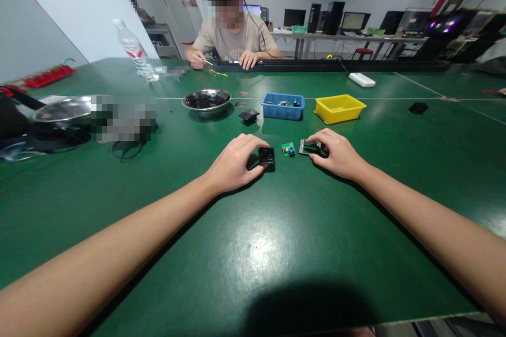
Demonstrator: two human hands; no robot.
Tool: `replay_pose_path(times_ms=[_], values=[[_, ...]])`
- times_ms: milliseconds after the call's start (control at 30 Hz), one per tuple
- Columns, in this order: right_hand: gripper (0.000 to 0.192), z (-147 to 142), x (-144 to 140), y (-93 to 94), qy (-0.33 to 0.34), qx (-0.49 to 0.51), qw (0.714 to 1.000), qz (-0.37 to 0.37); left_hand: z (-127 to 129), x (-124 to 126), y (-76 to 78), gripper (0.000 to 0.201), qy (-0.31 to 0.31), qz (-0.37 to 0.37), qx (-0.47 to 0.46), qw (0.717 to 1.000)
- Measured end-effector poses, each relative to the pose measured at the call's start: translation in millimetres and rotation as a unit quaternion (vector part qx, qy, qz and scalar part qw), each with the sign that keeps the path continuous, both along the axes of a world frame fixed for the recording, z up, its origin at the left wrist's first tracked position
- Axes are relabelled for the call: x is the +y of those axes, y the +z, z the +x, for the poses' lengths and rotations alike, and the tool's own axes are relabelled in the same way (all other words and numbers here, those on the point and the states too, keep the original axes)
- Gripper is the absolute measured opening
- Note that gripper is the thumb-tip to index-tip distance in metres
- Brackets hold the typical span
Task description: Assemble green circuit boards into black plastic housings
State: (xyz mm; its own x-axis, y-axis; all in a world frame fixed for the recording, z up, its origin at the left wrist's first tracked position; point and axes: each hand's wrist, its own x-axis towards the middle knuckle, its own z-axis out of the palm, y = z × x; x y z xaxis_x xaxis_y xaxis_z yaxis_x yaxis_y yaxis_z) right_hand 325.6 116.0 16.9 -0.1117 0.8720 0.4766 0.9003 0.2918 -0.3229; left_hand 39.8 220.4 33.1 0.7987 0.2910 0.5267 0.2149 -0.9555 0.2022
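Green bench [205,273] in a workroom, monitors [294,17] along the far wall. Landmark: the green circuit board [288,149], lying loose between the hands, touched by neither.

Just left of the board, a black housing [266,156] is clamped between thumb and fingers of the left hand [237,163]. Whether it's resting on the bench or slightly lifted can't be told. Just right of the board, a black frame-like part [304,147] is pinched by the right hand [334,152]. Hands apart, board in the gap.

Risks, as judged: board could be knocked or scraped if either black part is slid inward, since nothing is pinning it and clearance is small on both sides. Its raised blue component would likely be caught first. Right-hand part could be twisted or dropped if gripped unevenly, looks thin.

Beyond the board, to its left: a loose black part [249,116], then a metal bowl [207,112] with black parts in it. Straight beyond: a blue bin [282,112] of small parts, too small to identify. Beyond and right: a yellow bin [340,114]. Black parts could be mixed up, as they look alike from here. Far across from the board, a co-worker [233,44] is seated behind a long black rail [316,66].
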Motion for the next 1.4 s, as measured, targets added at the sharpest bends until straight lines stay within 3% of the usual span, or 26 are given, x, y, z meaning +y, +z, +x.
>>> replay_pose_path(times_ms=[633, 867, 1100, 1400], values=[[0.039, 0, -1, 1.9, 0.021, 0.036, 0.998, 0.042, 0, 1, -1.0, 0.023, 0.004, 0.006, 0.000, 1.000], [0.027, 3, 0, 0.6, 0.023, 0.024, 0.999, 0.023, 0, 0, -0.2, 0.022, 0.005, 0.002, 0.000, 1.000], [0.039, 2, -5, 7.4, 0.091, 0.005, 0.996, -0.021, 1, 1, -0.5, 0.022, 0.009, 0.000, 0.007, 1.000], [0.037, 4, -5, 9.4, 0.084, -0.007, 0.995, -0.055, 1, 1, -0.4, 0.022, 0.006, -0.007, 0.002, 1.000]])
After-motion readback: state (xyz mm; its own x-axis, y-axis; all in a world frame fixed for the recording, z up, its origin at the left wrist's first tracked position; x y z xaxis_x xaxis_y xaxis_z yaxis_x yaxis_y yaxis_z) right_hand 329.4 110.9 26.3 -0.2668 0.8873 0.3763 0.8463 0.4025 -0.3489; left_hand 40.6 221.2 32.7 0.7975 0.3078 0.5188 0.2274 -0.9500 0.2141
